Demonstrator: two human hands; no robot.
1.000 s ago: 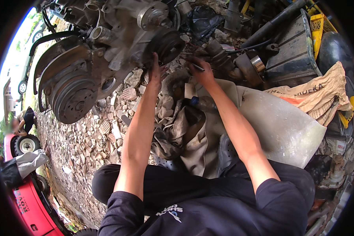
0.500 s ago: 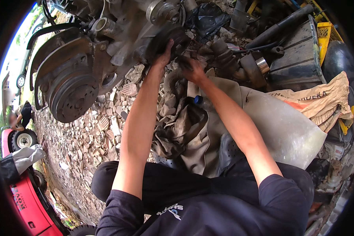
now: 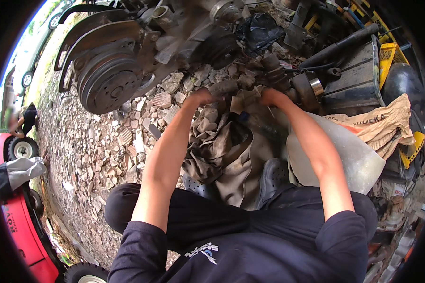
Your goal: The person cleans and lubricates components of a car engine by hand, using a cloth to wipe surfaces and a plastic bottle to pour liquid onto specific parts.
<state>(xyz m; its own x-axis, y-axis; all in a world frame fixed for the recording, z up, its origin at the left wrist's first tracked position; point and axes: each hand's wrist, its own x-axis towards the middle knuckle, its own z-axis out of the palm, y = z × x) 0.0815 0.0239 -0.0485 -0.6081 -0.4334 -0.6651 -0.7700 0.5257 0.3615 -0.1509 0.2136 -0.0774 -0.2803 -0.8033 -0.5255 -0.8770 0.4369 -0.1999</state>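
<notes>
My left hand, blurred, is at the ribbed hose, above a heap of brown cloth; what its fingers hold is unclear. To the right, my right hand is beside a beige piece of material, its fingertips smeared and indistinct. Between my arms lies a blue-capped plastic bottle. Above both hands is the greasy machinery with a dark pulley and a brake drum. A pale sheet lies under my right forearm.
Broken rubble covers the ground leftward. A person crouches by a red vehicle. At right are a paper sack, cylindrical metal part, grey panel, yellow crate and dark scrap. My shoes are below me.
Both hands have come down and away from the pulley toward the hose and cloth, moving apart, the right one further rightward. The view has shifted, so the machinery sits higher and further right.
</notes>
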